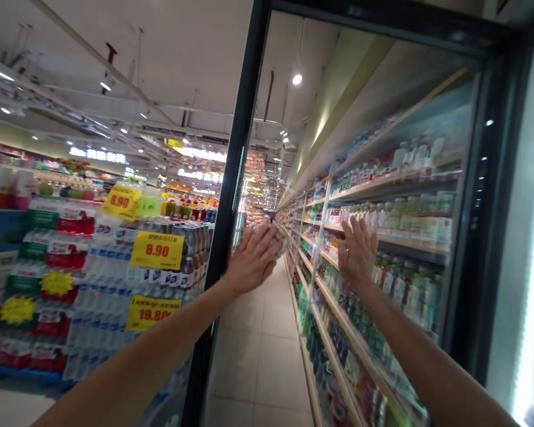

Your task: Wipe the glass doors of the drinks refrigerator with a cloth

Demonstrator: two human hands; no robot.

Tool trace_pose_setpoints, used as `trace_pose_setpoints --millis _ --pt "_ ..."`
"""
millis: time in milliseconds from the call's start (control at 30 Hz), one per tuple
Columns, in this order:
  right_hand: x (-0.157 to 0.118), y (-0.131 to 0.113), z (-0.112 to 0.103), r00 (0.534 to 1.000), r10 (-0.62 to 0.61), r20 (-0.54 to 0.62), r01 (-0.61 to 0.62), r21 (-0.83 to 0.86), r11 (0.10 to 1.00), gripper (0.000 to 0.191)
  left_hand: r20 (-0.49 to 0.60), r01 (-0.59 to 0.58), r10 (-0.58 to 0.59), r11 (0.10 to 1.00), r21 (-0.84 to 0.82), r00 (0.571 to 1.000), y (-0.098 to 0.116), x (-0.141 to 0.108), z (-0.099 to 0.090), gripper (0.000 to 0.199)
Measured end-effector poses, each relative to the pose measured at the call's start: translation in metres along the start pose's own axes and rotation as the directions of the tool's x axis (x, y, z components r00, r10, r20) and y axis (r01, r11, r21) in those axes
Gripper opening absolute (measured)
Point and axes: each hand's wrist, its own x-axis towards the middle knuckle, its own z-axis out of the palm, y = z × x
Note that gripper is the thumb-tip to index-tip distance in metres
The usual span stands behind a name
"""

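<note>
My left hand (254, 260) lies against the glass pane (258, 350) of a black-framed cooler door, near the door's left edge. Under its fingers is a crumpled, pale cloth (280, 239), only partly visible past the fingertips. My right hand (357, 252) is raised in front of the same pane, fingers stretched out and holding nothing. Whether its palm touches the glass cannot be made out. The door's dark frame (234, 172) runs up between the pane and the shop floor on the left.
Through or in the glass appear long shelves of bottled drinks (400, 213) beside a tiled aisle (242, 367). Stacked drink packs (89, 296) with yellow price signs (157, 250) stand to the left. A bright light strip (531, 332) lines the far right.
</note>
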Motion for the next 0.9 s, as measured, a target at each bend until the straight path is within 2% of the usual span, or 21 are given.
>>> trace_pose_setpoints --millis 67,100,133,200,233,267,300,333,400,433,467,533,567,600,633,667,733,767,800,867,900 --pt "0.0 0.0 0.0 1.0 -0.001 0.003 0.001 0.003 1.0 0.048 0.05 -0.227 0.229 0.973 -0.047 0.972 0.002 -0.001 0.0 0.041" --pt "0.0 0.0 0.0 1.0 0.002 0.009 -0.002 0.004 1.0 0.048 0.062 -0.271 0.275 0.96 -0.062 0.959 0.004 0.0 0.001 0.041" --pt "0.0 0.0 0.0 1.0 0.005 0.016 -0.005 0.006 1.0 0.048 0.059 -0.242 0.246 0.968 -0.063 0.967 0.006 0.002 0.002 0.041" --pt "0.0 0.001 0.0 1.0 0.008 0.016 -0.008 0.008 1.0 0.048 0.018 -0.015 0.015 0.999 -0.032 1.0 0.01 0.008 0.003 0.041" --pt "-0.001 0.001 0.001 1.0 0.005 0.01 -0.005 0.01 1.0 0.048 -0.008 0.095 -0.095 0.995 -0.018 0.995 0.012 0.011 0.004 0.042" --pt "-0.001 0.001 0.001 1.0 0.003 0.002 -0.003 0.011 1.0 0.048 -0.022 0.135 -0.136 0.991 -0.014 0.99 0.015 0.013 0.005 0.042" --pt "-0.001 0.001 0.001 1.0 0.002 -0.006 -0.002 0.011 1.0 0.048 -0.02 0.087 -0.087 0.996 -0.019 0.996 0.018 0.015 0.007 0.043" --pt "-0.001 0.002 0.001 1.0 0.0 -0.014 0.0 0.012 1.0 0.048 -0.009 -0.033 0.032 0.999 -0.035 0.999 0.022 0.015 0.008 0.043" --pt "-0.001 0.002 0.001 1.0 -0.015 -0.019 0.015 0.015 1.0 0.048 0.025 -0.3 0.303 0.95 -0.082 0.953 0.027 0.016 0.01 0.041" --pt "-0.001 0.003 0.001 1.0 -0.02 -0.019 0.021 0.018 1.0 0.048 0.036 -0.356 0.361 0.929 -0.097 0.932 0.029 0.017 0.01 0.041" --pt "-0.001 0.003 0.002 1.0 -0.023 -0.019 0.024 0.019 1.0 0.048 0.037 -0.333 0.337 0.938 -0.096 0.941 0.03 0.02 0.01 0.04" --pt "-0.002 0.004 0.002 1.0 -0.022 -0.022 0.022 0.021 1.0 0.047 0.015 -0.102 0.103 0.993 -0.065 0.995 0.029 0.029 0.009 0.04" --pt "-0.002 0.004 0.002 1.0 -0.016 -0.026 0.016 0.022 1.0 0.047 -0.003 0.024 -0.024 0.998 -0.051 1.0 0.029 0.034 0.008 0.04" --pt "-0.002 0.004 0.003 0.999 -0.011 -0.033 0.012 0.025 1.0 0.047 -0.02 0.1 -0.101 0.994 -0.046 0.995 0.03 0.038 0.008 0.04" --pt "-0.003 0.005 0.003 0.999 -0.013 -0.041 0.014 0.029 0.999 0.047 -0.028 0.102 -0.104 0.994 -0.048 0.994 0.031 0.042 0.009 0.039" --pt "-0.003 0.005 0.003 0.999 -0.017 -0.045 0.019 0.035 0.999 0.046 -0.026 0.032 -0.034 0.998 -0.057 0.999 0.033 0.046 0.01 0.039" --pt "-0.003 0.006 0.002 0.999 -0.027 -0.042 0.029 0.051 0.998 0.047 -0.006 -0.191 0.191 0.978 -0.084 0.982 0.037 0.052 0.014 0.041" --pt "-0.003 0.006 0.002 0.999 -0.031 -0.043 0.033 0.058 0.998 0.047 -0.001 -0.25 0.251 0.964 -0.09 0.968 0.038 0.056 0.016 0.042" --pt "-0.003 0.006 0.002 0.998 -0.032 -0.048 0.035 0.062 0.997 0.046 -0.006 -0.241 0.241 0.967 -0.086 0.97 0.038 0.061 0.018 0.042" --pt "-0.003 0.005 0.001 0.998 -0.028 -0.062 0.032 0.066 0.997 0.046 -0.042 -0.067 0.064 0.996 -0.059 0.997 0.036 0.071 0.02 0.041" --pt "-0.003 0.005 0.001 0.997 -0.025 -0.068 0.029 0.066 0.997 0.045 -0.066 0.03 -0.033 0.998 -0.047 0.997 0.035 0.076 0.02 0.041"
